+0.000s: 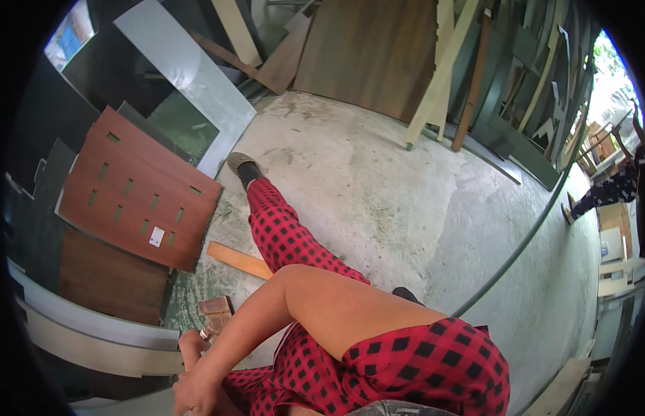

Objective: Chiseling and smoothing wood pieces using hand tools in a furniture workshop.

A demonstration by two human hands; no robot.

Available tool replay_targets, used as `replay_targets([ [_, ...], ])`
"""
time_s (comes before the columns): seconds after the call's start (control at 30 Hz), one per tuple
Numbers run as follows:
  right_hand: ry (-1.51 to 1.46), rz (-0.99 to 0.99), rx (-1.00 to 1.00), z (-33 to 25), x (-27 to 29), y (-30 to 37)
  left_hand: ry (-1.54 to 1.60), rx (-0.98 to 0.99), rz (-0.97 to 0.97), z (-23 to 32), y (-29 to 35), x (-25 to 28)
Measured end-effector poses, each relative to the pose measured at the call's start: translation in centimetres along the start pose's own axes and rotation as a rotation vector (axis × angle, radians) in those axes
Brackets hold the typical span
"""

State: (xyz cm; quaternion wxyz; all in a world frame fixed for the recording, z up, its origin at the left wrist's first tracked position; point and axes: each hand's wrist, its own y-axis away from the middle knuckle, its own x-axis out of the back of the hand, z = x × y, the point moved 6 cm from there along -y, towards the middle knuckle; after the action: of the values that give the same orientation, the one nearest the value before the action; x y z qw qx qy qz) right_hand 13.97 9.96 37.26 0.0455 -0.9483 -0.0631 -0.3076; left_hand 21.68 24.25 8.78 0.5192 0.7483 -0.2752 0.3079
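Bare from the elbow down, my right arm reaches across my body to the lower left. My right hand (192, 392) has its fingers curled, close against my left forearm or wrist; what lies inside it is hidden. Just above it, my left hand (191, 344) is partly visible, its fingers bent and mostly hidden. A small shiny metal part (206, 333) shows beside the left hand. Near it is a worn brown block-like piece (216, 310), perhaps wooden; I cannot tell whether the hand holds it. A flat strip of light wood (239, 260) lies on the floor beyond.
A reddish-brown slotted panel (139, 191) leans on the left, with curved pale boards (100, 343) below. A white L-shaped panel (191, 76) and a large brown board (364, 55) stand farther back. A dark hose (523, 239) crosses the concrete floor. Another person (610, 191) stands far right.
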Motion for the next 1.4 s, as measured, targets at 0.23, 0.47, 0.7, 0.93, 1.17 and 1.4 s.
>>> replay_targets([
  [0.23, 0.163, 0.416, 1.069, -2.7, -5.0, -1.7, -0.018, -0.094, 0.042, 1.2, -1.5, -0.6],
  [0.47, -0.676, 1.492, 0.928, 3.8, -7.0, -3.6, -0.001, -0.078, 0.079, -0.3, -0.5, -0.3],
  [0.7, -0.299, -0.006, 0.349, -5.1, -0.3, 2.0, -0.024, 0.072, -0.218, -1.8, -0.3, -2.5],
  [0.93, -0.126, -0.051, 0.198, -3.5, -0.9, 0.8, 0.025, 0.239, -0.262, -2.5, 4.1, -0.1],
  [1.17, -0.201, -0.056, 0.364, -6.7, -0.2, 2.3, 0.062, 0.26, -0.187, -2.8, 4.9, 0.4],
  [1.4, -0.177, 0.008, 0.317, -5.9, -1.0, 2.3, 0.084, 0.274, -0.211, -3.0, 5.1, 0.0],
])
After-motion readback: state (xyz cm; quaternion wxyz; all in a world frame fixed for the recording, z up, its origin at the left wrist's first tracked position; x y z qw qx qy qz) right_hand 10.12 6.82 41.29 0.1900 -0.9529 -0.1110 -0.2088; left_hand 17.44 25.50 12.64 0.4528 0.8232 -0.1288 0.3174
